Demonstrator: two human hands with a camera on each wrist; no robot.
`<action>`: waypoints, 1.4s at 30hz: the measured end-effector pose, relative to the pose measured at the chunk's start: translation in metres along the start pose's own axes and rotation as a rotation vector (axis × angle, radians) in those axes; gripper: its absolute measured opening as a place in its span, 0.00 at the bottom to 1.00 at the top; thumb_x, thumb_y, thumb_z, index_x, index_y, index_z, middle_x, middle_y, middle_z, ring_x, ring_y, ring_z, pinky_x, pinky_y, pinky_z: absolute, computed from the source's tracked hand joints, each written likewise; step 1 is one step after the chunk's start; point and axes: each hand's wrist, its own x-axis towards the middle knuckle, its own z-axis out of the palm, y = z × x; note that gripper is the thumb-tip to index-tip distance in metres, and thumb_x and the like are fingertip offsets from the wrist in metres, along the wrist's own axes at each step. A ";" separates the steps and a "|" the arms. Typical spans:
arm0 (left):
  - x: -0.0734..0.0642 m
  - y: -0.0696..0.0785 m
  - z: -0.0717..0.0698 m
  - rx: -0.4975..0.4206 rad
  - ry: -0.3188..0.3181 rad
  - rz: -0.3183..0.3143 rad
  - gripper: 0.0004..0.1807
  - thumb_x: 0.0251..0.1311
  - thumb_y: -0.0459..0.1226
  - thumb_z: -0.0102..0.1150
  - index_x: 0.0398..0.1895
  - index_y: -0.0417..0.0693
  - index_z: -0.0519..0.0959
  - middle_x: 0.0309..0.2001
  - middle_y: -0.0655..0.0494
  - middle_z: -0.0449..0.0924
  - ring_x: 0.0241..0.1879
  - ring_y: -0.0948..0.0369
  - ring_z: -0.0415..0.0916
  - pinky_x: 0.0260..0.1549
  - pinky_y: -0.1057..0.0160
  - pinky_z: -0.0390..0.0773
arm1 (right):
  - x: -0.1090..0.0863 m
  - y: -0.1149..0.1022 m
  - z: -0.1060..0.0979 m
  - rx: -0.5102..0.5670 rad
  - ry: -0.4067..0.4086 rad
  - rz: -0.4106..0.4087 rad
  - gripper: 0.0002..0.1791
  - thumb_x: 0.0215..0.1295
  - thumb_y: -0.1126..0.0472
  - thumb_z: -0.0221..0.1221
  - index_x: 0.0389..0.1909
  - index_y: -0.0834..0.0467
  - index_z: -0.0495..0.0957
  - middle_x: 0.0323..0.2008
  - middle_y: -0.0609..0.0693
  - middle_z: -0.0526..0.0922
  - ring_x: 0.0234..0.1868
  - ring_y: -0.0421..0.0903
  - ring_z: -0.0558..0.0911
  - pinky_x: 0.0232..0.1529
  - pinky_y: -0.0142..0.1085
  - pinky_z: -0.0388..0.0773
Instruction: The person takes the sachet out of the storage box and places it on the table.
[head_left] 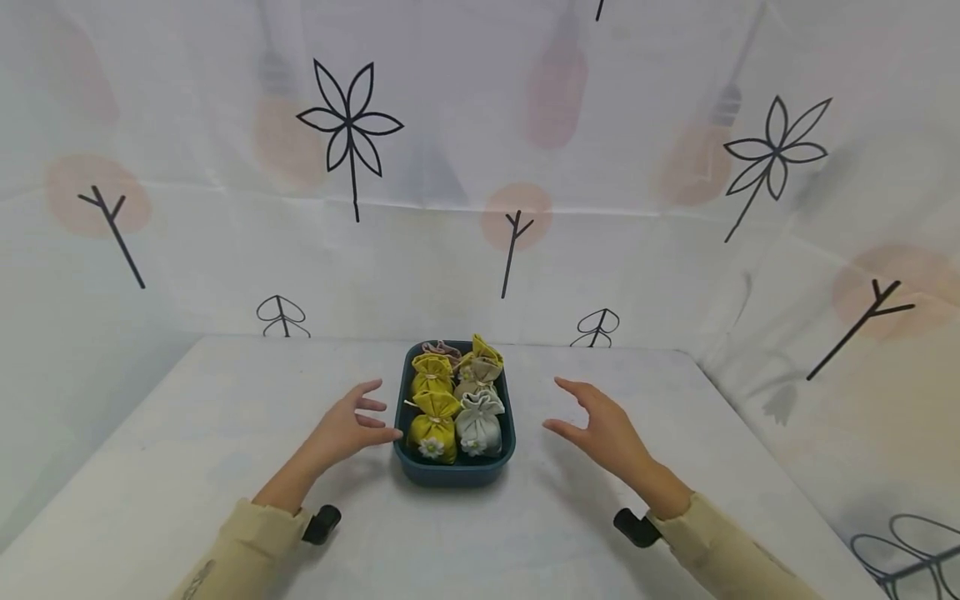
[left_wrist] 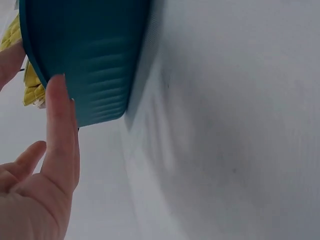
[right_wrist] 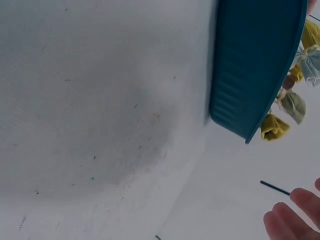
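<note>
Sleeved arms reach forward | left hand [head_left: 347,429] open, thumb touching teal tray [head_left: 453,472] | right hand [head_left: 603,429] open, apart (empty) | one-sided push could skid tray, toppling pouches [head_left: 456,400]

pale beige long sleeves are worn on both arms, cuffs gathered at the wrists; a small black device is strapped under each wrist, and both hands are bare.
</note>
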 end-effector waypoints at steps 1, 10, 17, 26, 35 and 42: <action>0.001 0.000 0.000 -0.020 -0.010 0.000 0.49 0.46 0.45 0.72 0.70 0.50 0.54 0.55 0.47 0.73 0.48 0.53 0.75 0.44 0.48 0.77 | 0.001 -0.001 0.000 0.008 0.003 -0.005 0.37 0.51 0.51 0.68 0.62 0.61 0.69 0.56 0.59 0.74 0.55 0.56 0.73 0.50 0.51 0.74; 0.002 0.004 0.007 -0.247 -0.097 -0.045 0.45 0.50 0.38 0.69 0.70 0.46 0.56 0.57 0.42 0.70 0.48 0.53 0.76 0.44 0.54 0.78 | 0.012 -0.011 0.005 0.116 -0.017 -0.012 0.35 0.50 0.54 0.69 0.60 0.61 0.71 0.55 0.58 0.75 0.51 0.55 0.76 0.46 0.48 0.77; 0.000 0.006 0.009 -0.296 -0.101 -0.063 0.42 0.50 0.35 0.68 0.68 0.46 0.59 0.57 0.40 0.69 0.47 0.53 0.76 0.41 0.57 0.79 | 0.016 -0.016 0.008 0.240 -0.074 0.017 0.35 0.52 0.53 0.68 0.60 0.61 0.70 0.55 0.58 0.75 0.52 0.54 0.76 0.49 0.46 0.76; 0.002 0.001 0.011 -0.306 -0.091 -0.092 0.39 0.50 0.35 0.69 0.67 0.48 0.63 0.57 0.43 0.69 0.47 0.54 0.75 0.41 0.59 0.79 | 0.022 -0.020 0.012 0.307 -0.106 0.033 0.33 0.52 0.54 0.68 0.59 0.59 0.71 0.53 0.55 0.77 0.48 0.51 0.79 0.48 0.42 0.77; 0.003 0.001 0.012 -0.311 -0.089 -0.097 0.38 0.51 0.35 0.68 0.67 0.50 0.63 0.57 0.43 0.69 0.48 0.54 0.75 0.41 0.58 0.79 | 0.032 -0.026 0.014 0.429 -0.194 0.067 0.30 0.54 0.55 0.67 0.58 0.59 0.72 0.53 0.55 0.77 0.49 0.54 0.78 0.47 0.41 0.77; 0.002 0.000 0.012 -0.314 -0.085 -0.101 0.38 0.50 0.36 0.68 0.67 0.50 0.63 0.56 0.43 0.70 0.47 0.54 0.75 0.42 0.58 0.79 | 0.040 -0.035 0.018 0.532 -0.277 0.119 0.29 0.55 0.57 0.66 0.57 0.62 0.73 0.53 0.58 0.77 0.52 0.56 0.76 0.45 0.41 0.78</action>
